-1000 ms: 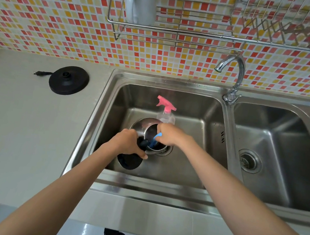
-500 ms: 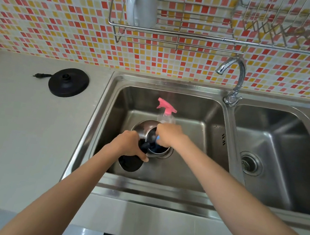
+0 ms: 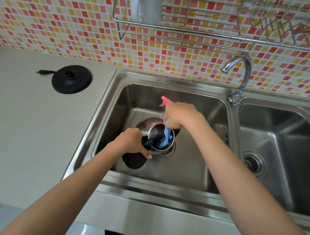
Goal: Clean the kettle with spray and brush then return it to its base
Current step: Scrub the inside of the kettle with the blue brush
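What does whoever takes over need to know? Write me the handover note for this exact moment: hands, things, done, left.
Left hand grips the kettle, its lid open, in the left basin of the sink.
Right hand holds the blue brush, with its head down inside the kettle.
Spray bottle stands in the same basin behind the right hand, mostly hidden.
Base sits on the counter left of the sink, with nothing on it.
Done: the brush is in the kettle. Whether it was sprayed cannot be told.
Left: finish scrubbing, probably rinse, then set the kettle on the base.
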